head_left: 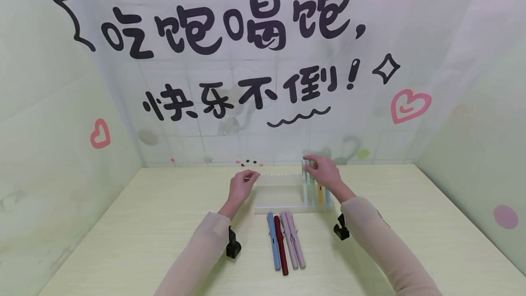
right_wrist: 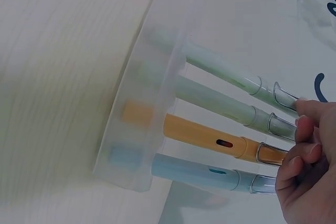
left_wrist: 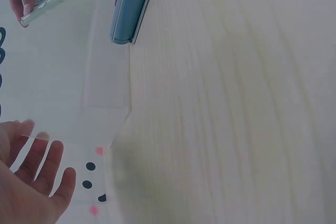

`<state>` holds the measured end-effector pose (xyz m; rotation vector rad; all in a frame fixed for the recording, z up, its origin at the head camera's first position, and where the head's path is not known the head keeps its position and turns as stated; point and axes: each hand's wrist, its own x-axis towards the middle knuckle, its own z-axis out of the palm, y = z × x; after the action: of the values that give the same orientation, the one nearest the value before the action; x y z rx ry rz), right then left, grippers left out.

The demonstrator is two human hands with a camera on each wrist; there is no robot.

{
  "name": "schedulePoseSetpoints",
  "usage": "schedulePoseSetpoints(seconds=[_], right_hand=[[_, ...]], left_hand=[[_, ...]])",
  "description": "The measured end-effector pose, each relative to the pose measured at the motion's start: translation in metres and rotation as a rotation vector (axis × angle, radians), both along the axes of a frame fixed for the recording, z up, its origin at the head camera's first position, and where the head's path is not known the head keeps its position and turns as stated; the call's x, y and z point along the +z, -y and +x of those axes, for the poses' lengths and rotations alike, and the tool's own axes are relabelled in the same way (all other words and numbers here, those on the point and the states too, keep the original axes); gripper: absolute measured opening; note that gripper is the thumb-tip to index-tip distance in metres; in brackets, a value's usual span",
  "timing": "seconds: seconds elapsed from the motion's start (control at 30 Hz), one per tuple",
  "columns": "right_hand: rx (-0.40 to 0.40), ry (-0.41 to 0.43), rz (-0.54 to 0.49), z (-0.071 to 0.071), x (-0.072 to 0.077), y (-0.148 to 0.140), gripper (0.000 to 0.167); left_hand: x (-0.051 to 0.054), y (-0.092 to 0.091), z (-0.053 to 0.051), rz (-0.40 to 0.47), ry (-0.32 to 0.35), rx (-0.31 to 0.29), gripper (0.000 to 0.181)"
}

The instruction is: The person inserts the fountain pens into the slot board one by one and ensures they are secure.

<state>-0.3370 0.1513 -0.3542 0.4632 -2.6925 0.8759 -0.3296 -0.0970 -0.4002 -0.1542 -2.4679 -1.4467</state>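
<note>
A clear pen stand (head_left: pixel 275 195) with a frosted front ledge (right_wrist: pixel 157 77) stands at the back of the table. My left hand (head_left: pixel 241 186) pinches its upper left edge between thumb and fingers. At the right end, my right hand (head_left: pixel 324 171) pinches the top of a pale green pen (right_wrist: pixel 226 74), whose lower end sits in the ledge. Beside that pen, a second green pen (right_wrist: pixel 215 98), an orange pen (right_wrist: pixel 199 139) and a light blue pen (right_wrist: pixel 194 170) stand in a row. Curled right fingers partly cover the tops of these pens.
In front of the stand lie a blue pen (head_left: pixel 273 241), a dark red pen (head_left: pixel 281 245) and two lilac pens (head_left: pixel 291 241) side by side. A printed backdrop (head_left: pixel 230 145) rises behind the table (head_left: pixel 164 223). Black wrist mounts (head_left: pixel 233 246) hang below both sleeves.
</note>
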Motion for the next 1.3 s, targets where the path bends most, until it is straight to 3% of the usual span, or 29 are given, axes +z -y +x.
schedulePoseSetpoints(seconds=[0.37,0.67,1.3], right_hand=[[-0.007,-0.054,-0.069,0.004,0.002,-0.004,0.031],[0.067,-0.139,-0.104,0.014,-0.008,-0.003,0.023],[0.211,-0.01,-0.139,0.048,-0.037,0.002,0.015]], left_hand=[[0.0,0.0,0.0,0.01,0.003,0.001,0.019],[0.001,0.0,0.001,0.009,0.001,0.002,0.02],[0.001,0.0,0.001,0.01,0.006,0.003,0.02]])
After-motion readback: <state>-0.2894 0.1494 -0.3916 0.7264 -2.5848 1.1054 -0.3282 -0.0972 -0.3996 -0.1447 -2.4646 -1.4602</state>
